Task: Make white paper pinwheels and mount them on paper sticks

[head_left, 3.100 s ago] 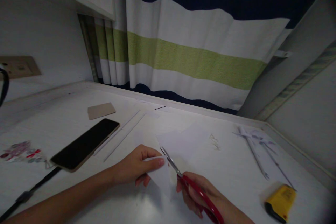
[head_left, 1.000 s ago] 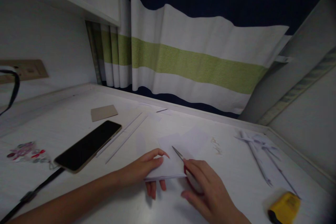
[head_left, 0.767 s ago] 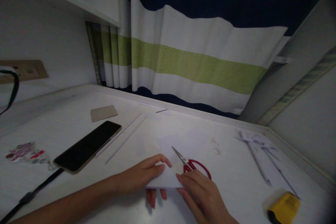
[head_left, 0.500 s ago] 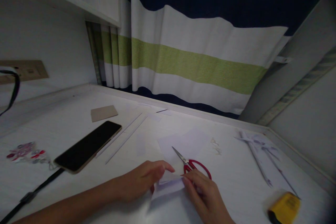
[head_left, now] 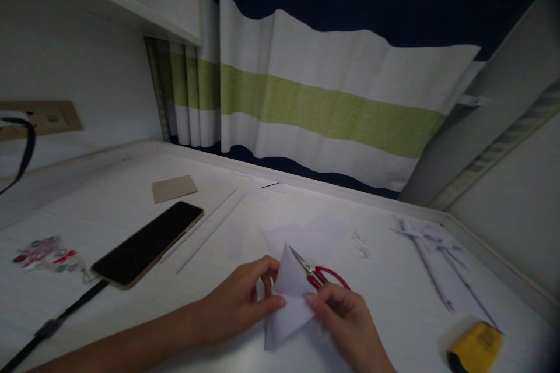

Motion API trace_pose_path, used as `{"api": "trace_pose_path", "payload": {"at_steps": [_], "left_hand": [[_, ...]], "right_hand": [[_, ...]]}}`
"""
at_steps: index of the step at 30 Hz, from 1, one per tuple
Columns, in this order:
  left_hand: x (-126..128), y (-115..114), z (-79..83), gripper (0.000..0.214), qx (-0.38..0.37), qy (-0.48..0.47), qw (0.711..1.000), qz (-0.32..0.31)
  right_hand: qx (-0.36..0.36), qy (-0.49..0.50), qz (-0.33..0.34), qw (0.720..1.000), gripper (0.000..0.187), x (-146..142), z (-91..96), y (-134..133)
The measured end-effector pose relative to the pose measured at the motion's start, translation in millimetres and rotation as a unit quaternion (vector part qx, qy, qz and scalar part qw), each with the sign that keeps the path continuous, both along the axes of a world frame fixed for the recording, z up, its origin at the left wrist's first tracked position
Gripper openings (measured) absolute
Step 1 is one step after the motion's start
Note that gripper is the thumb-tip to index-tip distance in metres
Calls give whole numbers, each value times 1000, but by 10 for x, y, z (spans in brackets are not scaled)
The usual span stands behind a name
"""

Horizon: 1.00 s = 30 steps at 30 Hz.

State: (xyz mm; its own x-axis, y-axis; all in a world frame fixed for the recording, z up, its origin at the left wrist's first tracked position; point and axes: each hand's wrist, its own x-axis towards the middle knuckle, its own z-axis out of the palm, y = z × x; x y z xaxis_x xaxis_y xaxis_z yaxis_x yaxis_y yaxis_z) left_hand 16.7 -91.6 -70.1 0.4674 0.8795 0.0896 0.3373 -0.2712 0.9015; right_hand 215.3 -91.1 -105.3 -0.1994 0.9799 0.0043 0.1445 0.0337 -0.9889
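Between my hands is a folded piece of white paper (head_left: 289,297), its pointed corner turned up and away from me. My left hand (head_left: 245,300) pinches its left edge, with the thumb on top and the fingers partly behind. My right hand (head_left: 343,315) grips the right edge between thumb and fingers. Just behind the paper lie scissors (head_left: 335,277) with red handles, their blades partly hidden by the paper's tip. Flat white sheets (head_left: 326,233) rest on the desk beyond them.
Left of my hands are a dark phone (head_left: 146,245), thin white paper rolls (head_left: 210,233), a beige card (head_left: 175,188) and a beaded charm (head_left: 44,253). At right lie a white paper construction (head_left: 431,256) and a yellow object (head_left: 476,347). Small pale bits (head_left: 361,243) sit near the sheets.
The paper has opened out and its pointed corner now stands up toward the scissors. My left thumb has moved down onto the paper's face; my right hand has shifted slightly right.
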Motion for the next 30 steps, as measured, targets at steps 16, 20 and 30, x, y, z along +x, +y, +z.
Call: {"api": "trace_pose_path", "payload": {"at_steps": [16,20,30], "left_hand": [[55,-31,-186,45,-227,-222,941,-114],[69,-104,-129,80,-229,-243,929,-160],[64,22,-166,30,-253,-292,922,30]], "right_hand": [[-5,82,121,989,45,-49,12,-73],[-6,65,141,988,50,-111,45,-117],[36,3,62,997,33,40,174,-69]]}}
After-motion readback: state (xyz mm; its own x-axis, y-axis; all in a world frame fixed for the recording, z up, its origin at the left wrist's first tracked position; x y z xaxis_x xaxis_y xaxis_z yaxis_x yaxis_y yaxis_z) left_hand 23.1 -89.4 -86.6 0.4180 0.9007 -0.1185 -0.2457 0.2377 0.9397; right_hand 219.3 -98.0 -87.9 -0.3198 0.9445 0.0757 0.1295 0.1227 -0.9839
